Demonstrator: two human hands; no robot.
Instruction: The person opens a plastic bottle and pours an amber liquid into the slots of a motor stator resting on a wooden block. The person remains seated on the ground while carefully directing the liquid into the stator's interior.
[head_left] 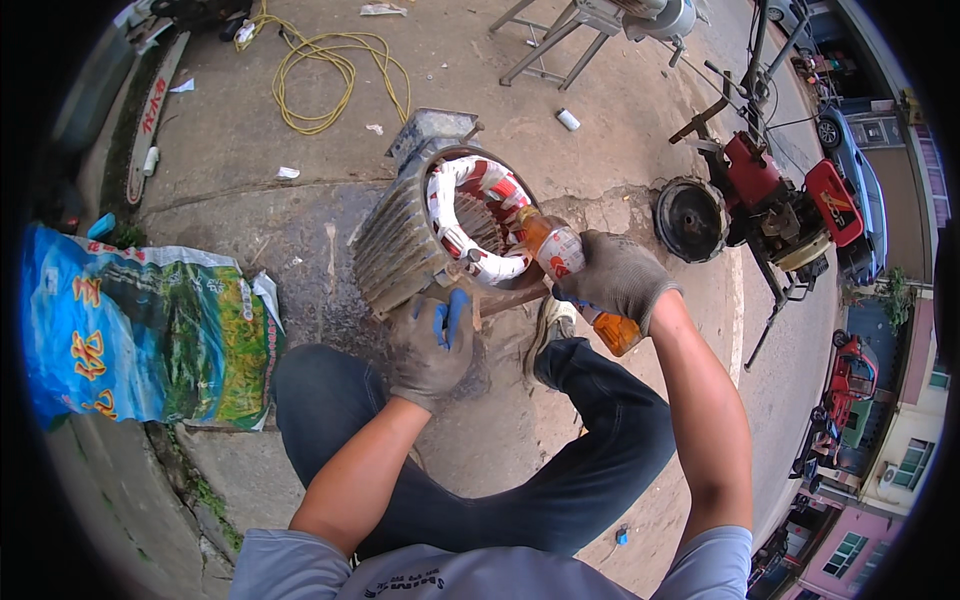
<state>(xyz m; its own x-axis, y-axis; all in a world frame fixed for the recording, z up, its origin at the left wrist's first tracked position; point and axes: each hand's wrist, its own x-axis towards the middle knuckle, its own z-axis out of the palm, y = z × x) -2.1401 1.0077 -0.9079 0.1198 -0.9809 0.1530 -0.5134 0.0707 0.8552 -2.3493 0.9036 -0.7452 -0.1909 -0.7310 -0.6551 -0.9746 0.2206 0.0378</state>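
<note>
A finned electric motor housing [390, 250] lies on the ground before me, its round opening turned up and to the right. Inside the opening runs a ring of windings [443, 205] wrapped in white and red. My right hand [625, 282], in a grey glove, is closed round a clear plastic bottle [556, 247] of amber liquid. The bottle is tilted, its neck pointing into the ring. My left hand [432, 345], gloved with blue on the fingers, is curled against the housing's near edge; part of its grip is hidden.
Left of me lies a blue and green printed sack [130, 330]. A yellow cable [345, 85] is coiled farther off. A red engine-driven machine [775, 190] stands at the right, near a metal stand [570, 45]. A small white cylinder [568, 120] lies beyond the motor.
</note>
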